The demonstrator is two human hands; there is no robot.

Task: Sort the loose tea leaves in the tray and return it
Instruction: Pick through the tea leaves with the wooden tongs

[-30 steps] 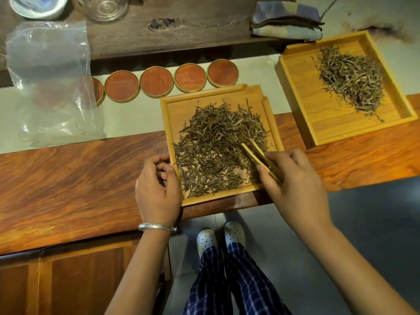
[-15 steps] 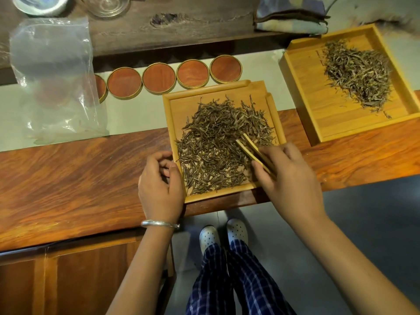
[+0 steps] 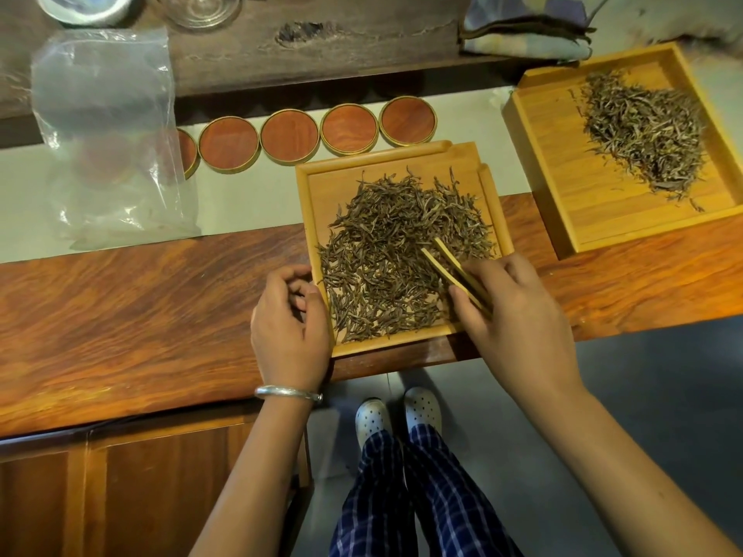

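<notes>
A light wooden tray (image 3: 317, 195) lies on the brown table edge in front of me, filled with a spread of dark loose tea leaves (image 3: 394, 251). My right hand (image 3: 518, 315) grips wooden tweezers (image 3: 446, 263) whose two tips rest slightly apart in the leaves at the tray's right side. My left hand (image 3: 289, 327) sits curled against the tray's near left corner, fingers bent inward, and I cannot tell whether it touches the tray. A second, deeper wooden tray (image 3: 551, 154) at the upper right holds a smaller pile of tea leaves (image 3: 647, 134).
Several round wooden coasters (image 3: 289, 136) line up behind the near tray. A clear plastic bag (image 3: 108, 134) lies at the left. A folded cloth (image 3: 522, 30), a glass bowl (image 3: 197, 6) and a ceramic dish (image 3: 84, 6) sit on the dark slab at the back. The table edge runs just under my hands.
The view has shifted slightly. My right hand and the tweezers have crept a little across the leaves; my left hand stays curled at the tray's corner.
</notes>
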